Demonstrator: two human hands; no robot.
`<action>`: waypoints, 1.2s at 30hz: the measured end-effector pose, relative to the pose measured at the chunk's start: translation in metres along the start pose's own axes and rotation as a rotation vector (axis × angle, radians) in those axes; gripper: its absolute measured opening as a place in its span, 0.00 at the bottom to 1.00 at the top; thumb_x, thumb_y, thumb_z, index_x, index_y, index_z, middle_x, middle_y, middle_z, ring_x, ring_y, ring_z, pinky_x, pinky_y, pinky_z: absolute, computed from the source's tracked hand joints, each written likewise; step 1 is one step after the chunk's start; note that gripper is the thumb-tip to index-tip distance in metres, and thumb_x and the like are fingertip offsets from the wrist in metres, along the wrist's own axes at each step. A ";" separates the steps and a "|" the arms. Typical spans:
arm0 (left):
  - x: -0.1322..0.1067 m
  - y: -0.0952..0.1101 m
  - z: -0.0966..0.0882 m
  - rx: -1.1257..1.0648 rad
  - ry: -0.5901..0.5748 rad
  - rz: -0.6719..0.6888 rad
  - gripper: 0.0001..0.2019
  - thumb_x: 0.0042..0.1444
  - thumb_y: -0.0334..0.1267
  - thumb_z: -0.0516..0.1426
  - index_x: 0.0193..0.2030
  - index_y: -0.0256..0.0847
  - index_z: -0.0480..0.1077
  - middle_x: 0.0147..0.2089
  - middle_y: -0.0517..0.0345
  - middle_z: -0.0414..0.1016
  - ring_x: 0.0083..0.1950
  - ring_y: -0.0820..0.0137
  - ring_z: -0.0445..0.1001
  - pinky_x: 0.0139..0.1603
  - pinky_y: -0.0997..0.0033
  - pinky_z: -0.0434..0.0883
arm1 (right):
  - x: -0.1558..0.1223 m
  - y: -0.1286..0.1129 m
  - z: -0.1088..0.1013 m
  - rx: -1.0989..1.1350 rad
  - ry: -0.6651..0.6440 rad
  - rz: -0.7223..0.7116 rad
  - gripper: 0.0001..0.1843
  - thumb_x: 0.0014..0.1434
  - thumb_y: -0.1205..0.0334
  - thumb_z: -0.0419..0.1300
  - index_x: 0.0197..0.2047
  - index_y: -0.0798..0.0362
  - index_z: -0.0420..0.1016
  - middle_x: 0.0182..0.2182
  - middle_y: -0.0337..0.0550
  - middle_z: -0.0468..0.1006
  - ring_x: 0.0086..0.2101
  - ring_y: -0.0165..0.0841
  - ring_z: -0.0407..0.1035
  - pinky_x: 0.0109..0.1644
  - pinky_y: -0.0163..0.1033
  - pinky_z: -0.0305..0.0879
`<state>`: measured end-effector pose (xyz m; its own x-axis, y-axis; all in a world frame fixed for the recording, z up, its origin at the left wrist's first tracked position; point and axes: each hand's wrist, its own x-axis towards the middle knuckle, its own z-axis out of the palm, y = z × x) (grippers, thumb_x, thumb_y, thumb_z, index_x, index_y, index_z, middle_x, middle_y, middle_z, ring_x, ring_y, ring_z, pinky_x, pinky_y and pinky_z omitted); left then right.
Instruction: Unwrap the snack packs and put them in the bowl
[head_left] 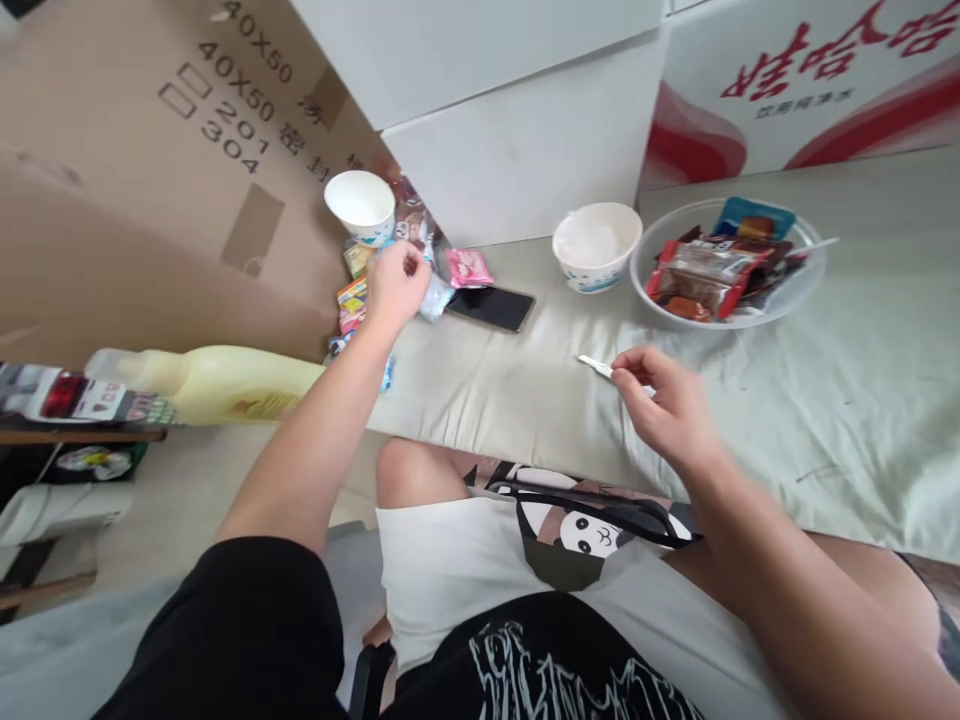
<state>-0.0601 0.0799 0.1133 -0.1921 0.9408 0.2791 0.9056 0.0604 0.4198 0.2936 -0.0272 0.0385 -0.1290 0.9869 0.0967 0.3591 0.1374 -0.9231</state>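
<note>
My left hand [396, 283] reaches out to a pile of small snack packets [352, 290] by the cardboard box, fingers closed on a clear wrapper [433, 292]. Just beyond it stands a white paper cup [361, 205]. My right hand [667, 400] hovers over the pale cloth-covered surface [825, 400], thumb and fingers pinched on a small white strip of wrapper [595, 366]. A black phone [490, 306] lies between the hands, with a pink packet [468, 267] beside it.
A white paper bowl [596, 246] and a clear bowl [795, 290] of wrapped snacks sit to the right. A large cardboard box [150, 180], white boxes [525, 140] and a red-printed carton [802, 80] stand behind. A yellow bottle [217, 383] lies left.
</note>
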 end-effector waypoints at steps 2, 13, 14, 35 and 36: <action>-0.018 -0.033 -0.001 0.105 -0.078 -0.066 0.11 0.56 0.39 0.61 0.45 0.41 0.74 0.49 0.47 0.77 0.55 0.55 0.76 0.63 0.53 0.69 | -0.001 0.005 0.010 -0.062 -0.022 -0.017 0.07 0.60 0.57 0.56 0.35 0.49 0.73 0.28 0.42 0.77 0.29 0.35 0.69 0.34 0.40 0.64; -0.012 -0.073 0.039 -0.027 -0.154 0.002 0.28 0.46 0.43 0.67 0.57 0.47 0.75 0.62 0.50 0.73 0.67 0.47 0.65 0.71 0.46 0.59 | -0.004 0.034 0.013 -0.792 0.070 -0.133 0.19 0.63 0.55 0.56 0.53 0.55 0.76 0.46 0.59 0.78 0.47 0.52 0.70 0.49 0.54 0.64; -0.013 -0.076 0.034 -0.091 -0.133 0.008 0.26 0.46 0.45 0.66 0.54 0.47 0.76 0.58 0.52 0.75 0.64 0.50 0.67 0.70 0.47 0.60 | -0.002 0.036 0.011 -0.792 0.053 -0.127 0.17 0.64 0.55 0.56 0.50 0.55 0.77 0.45 0.59 0.78 0.47 0.52 0.70 0.49 0.54 0.64; -0.109 0.054 0.103 -1.566 -0.775 -0.561 0.22 0.41 0.52 0.67 0.42 0.47 0.72 0.41 0.55 0.80 0.45 0.58 0.80 0.46 0.54 0.76 | 0.006 0.018 0.014 0.107 -0.008 0.217 0.12 0.68 0.51 0.53 0.46 0.49 0.70 0.20 0.32 0.64 0.21 0.31 0.60 0.27 0.38 0.56; -0.108 0.054 0.102 -1.573 -0.806 -0.609 0.20 0.44 0.54 0.65 0.41 0.48 0.73 0.41 0.55 0.80 0.43 0.59 0.79 0.44 0.54 0.75 | 0.007 0.019 0.016 0.140 -0.012 0.230 0.13 0.68 0.50 0.54 0.47 0.49 0.70 0.20 0.31 0.63 0.21 0.30 0.59 0.26 0.38 0.55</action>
<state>0.0485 0.0154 0.0174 0.3139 0.8506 -0.4218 -0.4343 0.5237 0.7329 0.2850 -0.0186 0.0157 -0.0697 0.9897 -0.1252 0.2492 -0.1043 -0.9628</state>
